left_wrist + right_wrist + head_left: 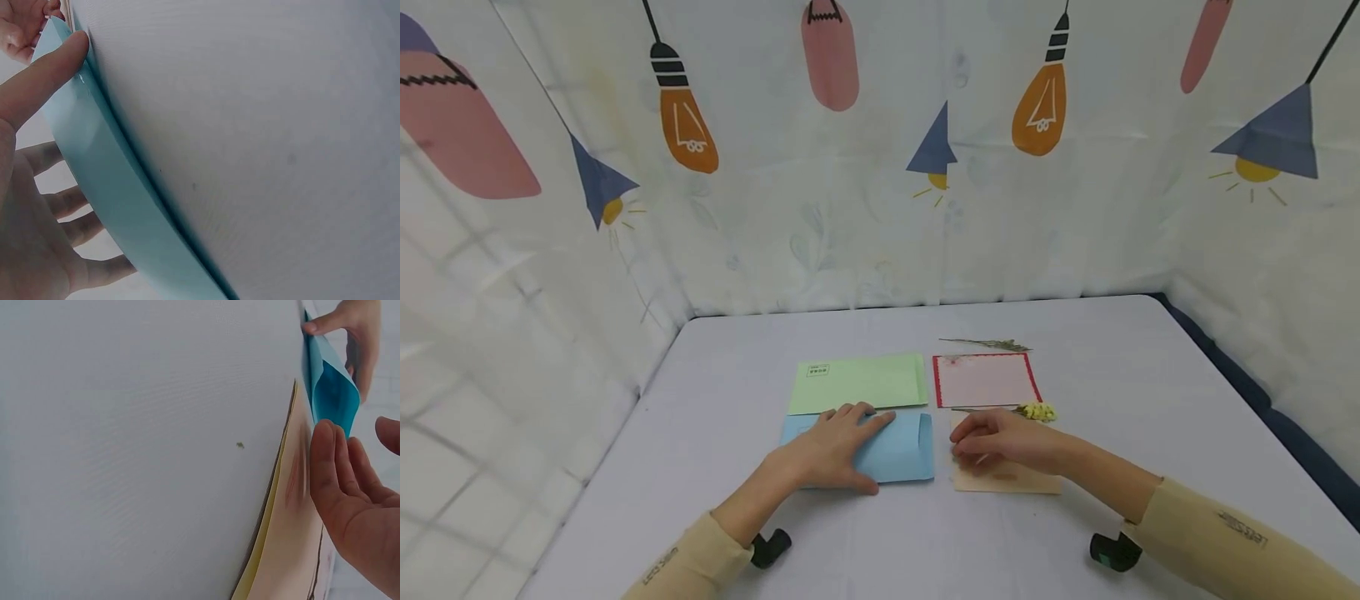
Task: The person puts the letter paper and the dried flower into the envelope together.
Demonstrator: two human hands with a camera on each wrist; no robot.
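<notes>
A blue envelope (887, 454) lies near the middle of the table, its right end open; the mouth (336, 397) gapes in the right wrist view. My left hand (838, 450) rests over the envelope with fingers spread, the thumb at its near edge. My right hand (1011, 442) hovers over a beige card (1026, 481), fingers loosely bent with nothing between them. In the right wrist view, the fingertips overlap the envelope's mouth. Behind the right hand lies a sprig of yellow flowers (1037, 412), its stem pointing left.
A green envelope (861, 383) lies just behind the blue one. To its right is a pink card with a red border (988, 381). Farther back lies a thin dried sprig (1000, 344). A patterned curtain (880, 225) encloses the white table (737, 358).
</notes>
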